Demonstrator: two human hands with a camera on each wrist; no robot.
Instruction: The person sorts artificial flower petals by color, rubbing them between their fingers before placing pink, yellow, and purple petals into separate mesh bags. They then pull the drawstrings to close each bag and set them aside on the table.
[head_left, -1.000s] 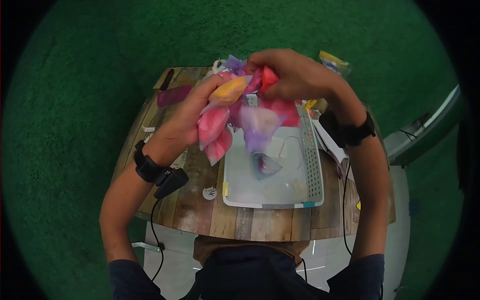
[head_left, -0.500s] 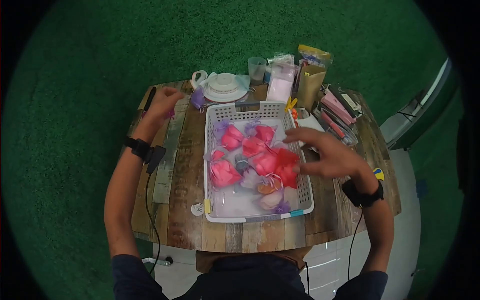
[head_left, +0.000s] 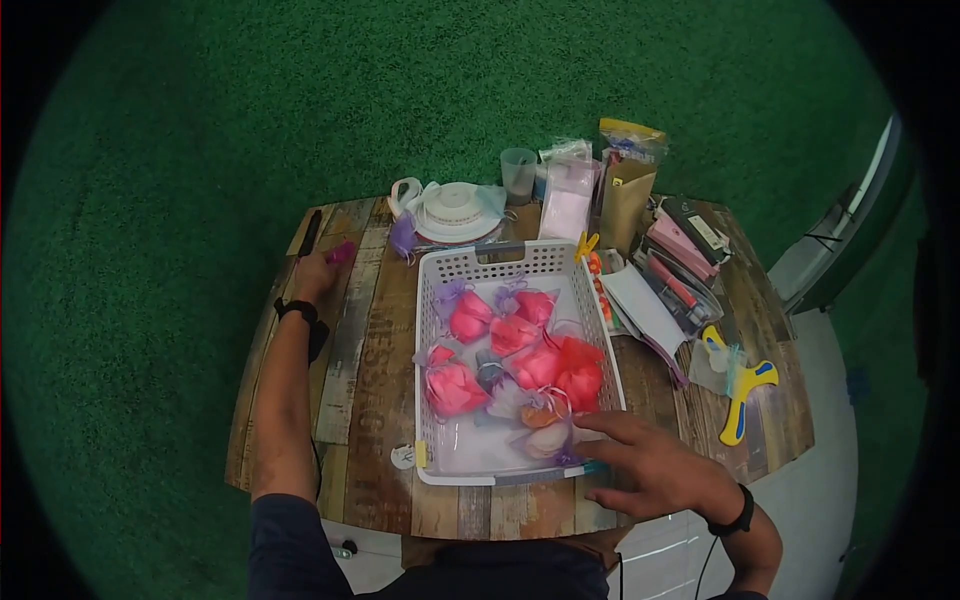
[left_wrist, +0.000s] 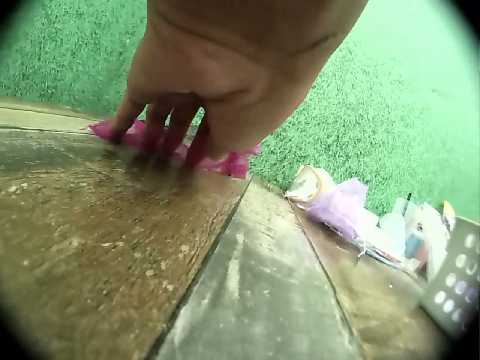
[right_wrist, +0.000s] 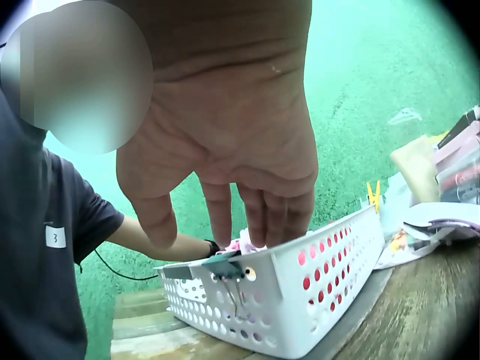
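My left hand [head_left: 315, 278] reaches to the table's far left and grips a crumpled magenta organza pouch [head_left: 341, 252]. In the left wrist view its fingers point down into the bunched magenta mesh [left_wrist: 214, 160], close against the boards. My right hand [head_left: 660, 470], fingers spread and loosely bent, hovers over the near right corner of a white perforated basket [head_left: 447, 474] and holds nothing. Inside the basket lie several sheer drawstring pouches with pink [head_left: 456, 388] and red [head_left: 579, 375] contents. One with an orange filling [head_left: 543, 410] and a pale one [head_left: 548, 440] sit nearest the right fingertips.
Behind the basket stand a ribbon roll [head_left: 452, 208], a purple pouch [head_left: 403, 237], a clear cup [head_left: 518, 175] and a brown paper bag [head_left: 628, 205]. At right are papers [head_left: 645, 308], a pencil case [head_left: 682, 295] and a yellow-blue tool [head_left: 742, 405]. A black pen-like object [head_left: 311, 230] lies far left.
The bunch of pouches held up by both hands a second ago now lies in the basket. My left hand has gone to the magenta pouch; my right hand has drawn back toward me.
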